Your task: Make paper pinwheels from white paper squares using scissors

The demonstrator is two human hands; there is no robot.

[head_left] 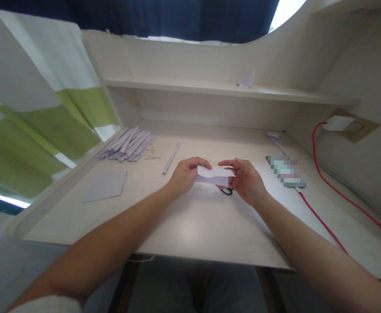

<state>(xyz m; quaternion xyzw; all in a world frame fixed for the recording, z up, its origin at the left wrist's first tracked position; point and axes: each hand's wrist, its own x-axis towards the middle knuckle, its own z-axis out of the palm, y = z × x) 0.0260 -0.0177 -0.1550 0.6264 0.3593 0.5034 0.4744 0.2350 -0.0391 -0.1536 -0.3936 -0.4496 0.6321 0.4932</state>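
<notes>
A small pale lilac paper piece (213,176) is held just above the middle of the light wooden desk (190,226). My left hand (186,174) pinches its left end and my right hand (244,179) grips its right end. The paper looks partly folded, with a white upper flap. A black loop, maybe a scissors handle (226,191), shows under my right hand; the rest of it is hidden.
A pile of folded paper strips (129,144) lies at the back left, with small white scraps (151,153) beside it and a single strip (171,158). A flat lilac sheet (105,186) lies at the left. A phone (286,171) on a red cable (323,224) sits to the right.
</notes>
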